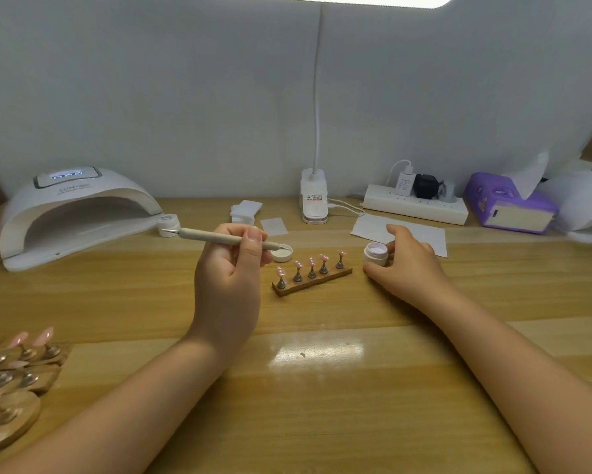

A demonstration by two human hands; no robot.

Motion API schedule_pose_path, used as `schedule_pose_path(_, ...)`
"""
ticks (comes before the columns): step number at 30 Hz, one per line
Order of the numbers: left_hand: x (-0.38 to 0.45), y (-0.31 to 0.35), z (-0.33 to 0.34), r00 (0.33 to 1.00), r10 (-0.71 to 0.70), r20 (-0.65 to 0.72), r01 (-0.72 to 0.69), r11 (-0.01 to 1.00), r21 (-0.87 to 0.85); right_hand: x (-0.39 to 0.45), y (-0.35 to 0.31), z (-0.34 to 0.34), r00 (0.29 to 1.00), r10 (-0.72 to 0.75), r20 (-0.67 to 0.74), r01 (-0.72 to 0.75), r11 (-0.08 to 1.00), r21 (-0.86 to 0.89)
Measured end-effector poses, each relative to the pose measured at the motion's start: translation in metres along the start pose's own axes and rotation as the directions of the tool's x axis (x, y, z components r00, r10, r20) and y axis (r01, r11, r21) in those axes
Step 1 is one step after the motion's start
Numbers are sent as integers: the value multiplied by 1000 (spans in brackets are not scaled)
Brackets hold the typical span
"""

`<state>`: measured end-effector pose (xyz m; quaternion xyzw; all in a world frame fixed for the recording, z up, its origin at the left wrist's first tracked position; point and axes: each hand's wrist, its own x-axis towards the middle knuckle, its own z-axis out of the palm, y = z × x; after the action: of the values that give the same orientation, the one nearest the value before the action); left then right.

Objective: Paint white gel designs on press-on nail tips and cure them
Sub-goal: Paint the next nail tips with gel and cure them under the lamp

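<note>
Roughly by size, biggest first:
Table (322, 388): pale wood boards; everything below rests on it.
Curing lamp (72, 213): white dome at far left, opening toward the viewer, display lit on top.
Tissue box (508, 205): purple, far right, a tissue sticking up from it.
Power strip (416, 206): white, against the back wall, with plugs in it.
Left hand (231, 268): raised above the table, thumb and fingers pinching the brush mid-shaft.
Right hand (407, 265): low on the table, fingers loosely curled around the gel pot and touching its side.
Spare holders (10, 378): wooden stands with pink tips, at the near left edge.
Nail stand (312, 280): wooden bar between the two hands, carrying five pink nail tips (323, 258) on small metal posts; white marks show on some.
Brush (226, 238): beige, lying almost level, one end over the lid.
Gel pot (376, 253): small white jar, open, just right of the stand.
Lid (282, 253): white, lying just behind the stand's left end.
</note>
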<state>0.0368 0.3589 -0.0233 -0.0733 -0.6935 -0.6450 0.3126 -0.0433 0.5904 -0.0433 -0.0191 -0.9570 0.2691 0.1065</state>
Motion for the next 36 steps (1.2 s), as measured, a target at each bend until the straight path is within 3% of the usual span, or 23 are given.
schedule_pose_path(8,1,10,1,999,50,23,-50,999,1,-8,-14,-13,958,-134,-255,200,946,256)
schedule_pose_path(12,2,21,3,991,117,69,-118,993,11,-23,-44,-17,874,-378,-306,447,871,202)
schedule_pose_path(16,1,27,4,979,168,111,-173,984,40,-39,-64,-14,798,-538,-270,586,798,140)
schedule_pose_path(25,-1,24,4,971,189,143,-212,962,171,-49,-76,-11,748,-616,-246,656,744,132)
schedule_pose_path(36,-1,22,4,971,182,156,-209,961,181,-49,-76,-10,724,-634,-273,678,726,114)
